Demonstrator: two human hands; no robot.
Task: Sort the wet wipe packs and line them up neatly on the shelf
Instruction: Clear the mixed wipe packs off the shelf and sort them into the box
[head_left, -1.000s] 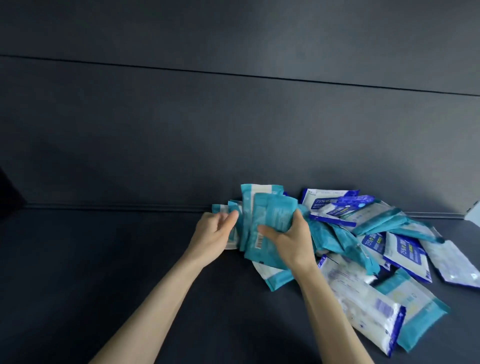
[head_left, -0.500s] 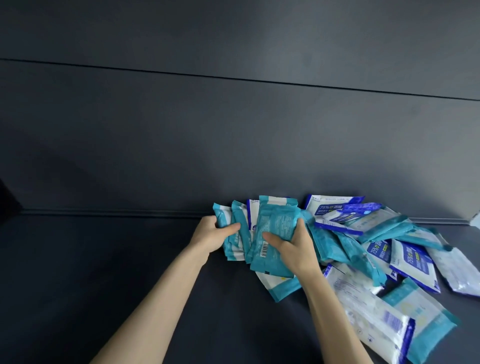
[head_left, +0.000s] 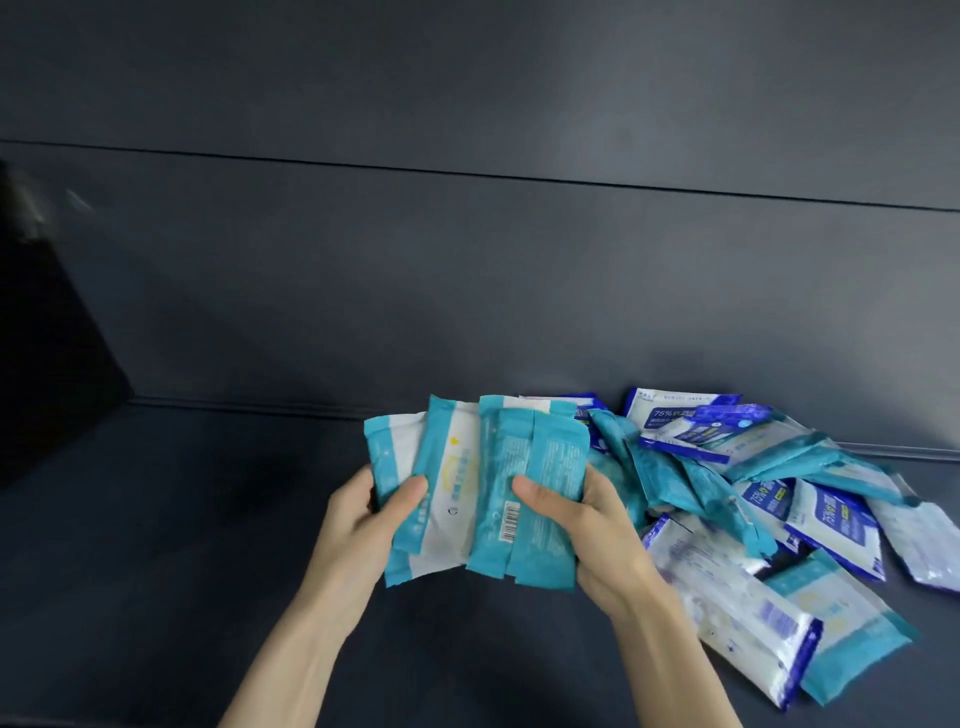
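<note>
The left grip (head_left: 358, 525) pinches the left side of a fan of teal packs (head_left: 457, 483), thumb on top; the right grip (head_left: 597, 540) clasps its right side. The fan sits mid-frame over the dark shelf (head_left: 156, 571), with a loose pile of packs (head_left: 779, 499) at right.

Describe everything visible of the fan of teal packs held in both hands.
The teal packs are soft glossy pouches, teal with white panels, at least four, overlapping in a loose fan, roughly on end. One shows a barcode, another a yellow mark. The left hand grips the fan's left side, the right hand its right, thumbs in front. The loose pile lies just to its right.
</note>
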